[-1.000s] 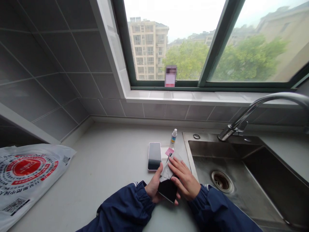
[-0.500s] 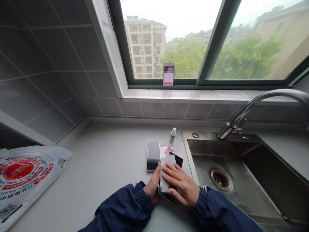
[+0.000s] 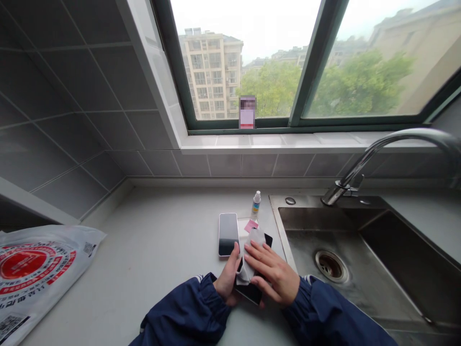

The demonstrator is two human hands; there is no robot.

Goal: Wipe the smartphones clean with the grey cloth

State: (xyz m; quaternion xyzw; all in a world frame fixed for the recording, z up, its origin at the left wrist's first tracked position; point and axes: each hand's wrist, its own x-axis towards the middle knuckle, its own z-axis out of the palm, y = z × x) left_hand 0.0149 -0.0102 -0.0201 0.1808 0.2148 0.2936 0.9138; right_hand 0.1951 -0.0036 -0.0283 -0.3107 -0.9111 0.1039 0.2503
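Observation:
My left hand (image 3: 226, 278) grips a black phone (image 3: 254, 293) from its left edge, thumb along the side and fingers underneath. On the phone's dark face lies a thin white cloth (image 3: 245, 273), bunched at its lower end. Flat and slightly spread, the fingers of my right hand (image 3: 275, 274) press the cloth against the phone, covering much of both. Just beyond my left thumb, a second phone (image 3: 228, 234) with a pale edge rests face up on the counter. A small pink slip (image 3: 251, 226) lies past the held phone, near a small white bottle (image 3: 256, 203) standing upright.
To the right is a steel sink (image 3: 283, 226) with a drain (image 3: 331, 265) and a chrome faucet (image 3: 336, 192). A white plastic bag (image 3: 72, 274) with red print lies at the far left of the counter (image 3: 162, 230). Behind are a tiled wall and a window.
My right hand has shifted slightly over the phone, and the cloth under it has changed shape, its lower end bunching differently. The view has turned a little to the right.

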